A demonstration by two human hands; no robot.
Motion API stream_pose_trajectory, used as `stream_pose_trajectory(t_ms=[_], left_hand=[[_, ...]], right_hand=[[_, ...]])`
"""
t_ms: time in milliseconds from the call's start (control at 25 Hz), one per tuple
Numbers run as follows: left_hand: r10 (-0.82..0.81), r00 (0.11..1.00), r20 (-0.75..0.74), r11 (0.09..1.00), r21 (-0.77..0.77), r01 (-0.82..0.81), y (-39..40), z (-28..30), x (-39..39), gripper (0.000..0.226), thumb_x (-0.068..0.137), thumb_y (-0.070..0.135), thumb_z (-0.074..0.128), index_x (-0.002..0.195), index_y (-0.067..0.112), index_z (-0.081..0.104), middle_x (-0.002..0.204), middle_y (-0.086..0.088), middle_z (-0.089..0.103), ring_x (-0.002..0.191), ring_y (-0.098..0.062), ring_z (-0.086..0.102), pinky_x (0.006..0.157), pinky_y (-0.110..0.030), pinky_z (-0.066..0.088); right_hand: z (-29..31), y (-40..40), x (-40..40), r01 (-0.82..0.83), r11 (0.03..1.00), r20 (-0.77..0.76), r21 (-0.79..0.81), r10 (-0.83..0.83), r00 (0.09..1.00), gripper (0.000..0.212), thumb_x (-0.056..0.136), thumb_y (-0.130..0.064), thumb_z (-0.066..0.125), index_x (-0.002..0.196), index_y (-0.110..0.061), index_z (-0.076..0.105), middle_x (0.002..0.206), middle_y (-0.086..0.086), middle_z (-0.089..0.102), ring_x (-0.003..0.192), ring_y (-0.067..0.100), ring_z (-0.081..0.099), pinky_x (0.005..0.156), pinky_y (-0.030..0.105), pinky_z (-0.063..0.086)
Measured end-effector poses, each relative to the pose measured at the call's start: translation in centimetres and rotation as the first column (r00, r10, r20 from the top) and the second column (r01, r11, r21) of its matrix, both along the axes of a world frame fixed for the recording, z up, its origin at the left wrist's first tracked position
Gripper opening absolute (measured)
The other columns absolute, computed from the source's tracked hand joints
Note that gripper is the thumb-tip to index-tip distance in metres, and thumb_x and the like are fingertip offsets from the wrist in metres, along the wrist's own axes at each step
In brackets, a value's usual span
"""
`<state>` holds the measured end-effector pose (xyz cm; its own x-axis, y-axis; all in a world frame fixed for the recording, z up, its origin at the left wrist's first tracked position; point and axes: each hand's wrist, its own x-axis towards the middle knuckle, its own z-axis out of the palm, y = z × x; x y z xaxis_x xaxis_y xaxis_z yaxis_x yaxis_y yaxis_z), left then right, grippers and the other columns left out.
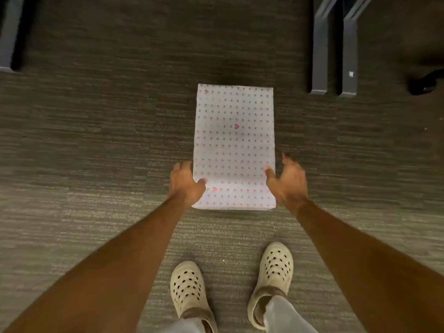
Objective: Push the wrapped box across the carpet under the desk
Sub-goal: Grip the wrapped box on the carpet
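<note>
The wrapped box, white paper with small pink hearts, lies flat on the grey carpet, its long side pointing away from me. My left hand clasps its near left edge, thumb on top and fingers down the side. My right hand is at the near right edge. Its thumb rests on the box top, while its fingers are spread and stand a little off the side. Dark desk legs stand beyond the box to the right.
Another dark desk leg stands at the far left. A black chair caster sits at the right edge. My two feet in cream perforated clogs stand on the carpet just behind the box.
</note>
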<state>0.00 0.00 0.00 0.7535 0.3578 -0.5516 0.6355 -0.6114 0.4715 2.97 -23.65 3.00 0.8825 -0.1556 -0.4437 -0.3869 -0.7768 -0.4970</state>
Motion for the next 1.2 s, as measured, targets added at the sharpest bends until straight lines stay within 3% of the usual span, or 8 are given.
stream_pose_trajectory(t_ms=[120,240,440,680,840,960,1120,1200], left_hand=[[0.13,0.989,-0.065,0.989,-0.068,-0.134,0.7,-4.4,2.0,0.054,0.083,0.02,0.073,0.132,0.01,0.054,0.132,-0.012,0.061,0.114,-0.032,0.062,0.081,-0.033,0.054],[0.195,0.977,-0.091,0.973,-0.105,-0.204,1.0,-6.8,2.7,0.035,0.083,0.017,0.072,0.117,0.01,0.064,0.121,-0.009,0.069,0.108,-0.028,0.065,0.091,-0.034,0.052],[0.307,0.947,-0.094,0.928,-0.189,-0.32,1.7,-8.4,3.5,0.019,0.085,0.009,0.069,0.103,0.016,0.066,0.116,-0.006,0.07,0.09,-0.016,0.063,0.082,-0.026,0.051],[0.331,0.939,-0.096,0.913,-0.218,-0.344,1.2,-7.6,3.8,0.021,0.084,0.004,0.069,0.103,0.012,0.067,0.108,-0.006,0.071,0.097,-0.021,0.066,0.092,-0.034,0.053],[0.344,0.936,-0.077,0.906,-0.235,-0.352,0.8,-5.7,4.2,0.016,0.084,0.005,0.07,0.092,0.018,0.066,0.096,0.0,0.068,0.09,-0.018,0.065,0.085,-0.031,0.053],[0.319,0.945,-0.072,0.918,-0.222,-0.327,0.3,-3.1,4.9,0.016,0.084,0.006,0.069,0.09,0.02,0.065,0.09,0.003,0.066,0.087,-0.018,0.064,0.084,-0.033,0.055],[0.265,0.963,-0.052,0.928,-0.259,-0.269,0.0,-0.2,6.4,0.014,0.086,0.01,0.069,0.092,0.021,0.065,0.079,0.012,0.061,0.073,-0.001,0.057,0.062,-0.015,0.045],[0.255,0.966,-0.051,0.921,-0.292,-0.258,0.5,0.5,7.7,0.012,0.086,0.011,0.069,0.095,0.019,0.066,0.085,0.006,0.066,0.078,-0.006,0.061,0.066,-0.018,0.048]], right_hand=[[-5.2,-1.2,2.2,0.106,0.988,-0.081,0.111,-0.097,0.992,0.054,0.094,-0.031,0.065,0.143,-0.014,0.049,0.144,0.011,0.056,0.123,0.036,0.061,0.099,0.047,0.055],[-8.4,-2.0,3.2,0.049,0.994,-0.123,0.094,-0.038,0.992,0.046,0.094,-0.029,0.065,0.136,-0.009,0.057,0.135,0.012,0.064,0.108,0.032,0.07,0.086,0.048,0.061],[-11.4,-3.4,4.0,0.216,0.958,-0.171,0.188,-0.185,0.968,0.025,0.092,-0.029,0.068,0.111,-0.014,0.072,0.101,-0.002,0.072,0.068,0.009,0.065,0.06,0.02,0.056],[-11.5,-4.4,4.4,0.356,0.852,-0.242,0.385,-0.279,0.929,0.008,0.086,-0.022,0.076,0.084,-0.027,0.071,0.09,-0.007,0.072,0.08,0.008,0.071,0.07,0.024,0.058],[-10.1,-5.4,4.6,0.376,0.814,-0.27,0.443,-0.279,0.922,0.008,0.086,-0.02,0.076,0.094,-0.021,0.075,0.091,-0.009,0.073,0.08,0.006,0.073,0.067,0.021,0.059],[-7.8,-5.9,5.5,0.375,0.805,-0.283,0.46,-0.267,0.921,0.011,0.086,-0.017,0.075,0.081,-0.026,0.072,0.082,-0.014,0.072,0.069,-0.001,0.072,0.058,0.013,0.056],[-5.2,-6.5,7.2,0.377,0.802,-0.296,0.463,-0.261,0.919,0.01,0.087,-0.02,0.075,0.079,-0.025,0.071,0.083,-0.012,0.072,0.073,0.004,0.072,0.058,0.015,0.056],[-4.3,-6.6,8.1,0.388,0.803,-0.304,0.453,-0.27,0.914,0.007,0.087,-0.022,0.074,0.081,-0.024,0.071,0.083,-0.01,0.072,0.074,0.007,0.072,0.056,0.016,0.056]])
